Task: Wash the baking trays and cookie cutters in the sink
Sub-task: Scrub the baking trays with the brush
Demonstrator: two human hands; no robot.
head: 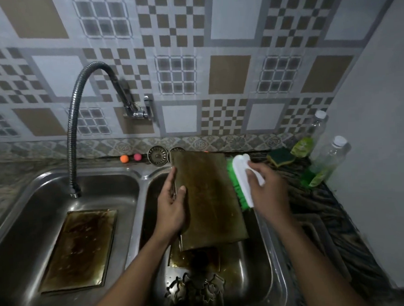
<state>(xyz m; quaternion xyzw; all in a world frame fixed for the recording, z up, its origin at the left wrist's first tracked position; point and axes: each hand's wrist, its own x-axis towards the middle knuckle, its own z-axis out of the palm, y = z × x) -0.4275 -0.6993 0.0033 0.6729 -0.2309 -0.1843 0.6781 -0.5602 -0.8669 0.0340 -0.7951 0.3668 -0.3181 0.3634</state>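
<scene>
- Sink [140, 174]: double basin. Task judged at early stage.
- Held tray [208, 199]: raised, tilted over right basin, brown film present. Scrubbing judged under way.
- Second tray [79, 250]: laid flat in left basin, heavily stained, judged unwashed.
- Third tray [195, 258]: right basin floor, partly covered by held tray.
- Cookie cutters [196, 291]: heaped at right basin near edge, judged unwashed.
- Left hand [172, 206]: held tray's left edge gripped.
- Right hand [266, 187]: scrub brush [242, 174] gripped, bristles set at tray's right edge.
</scene>
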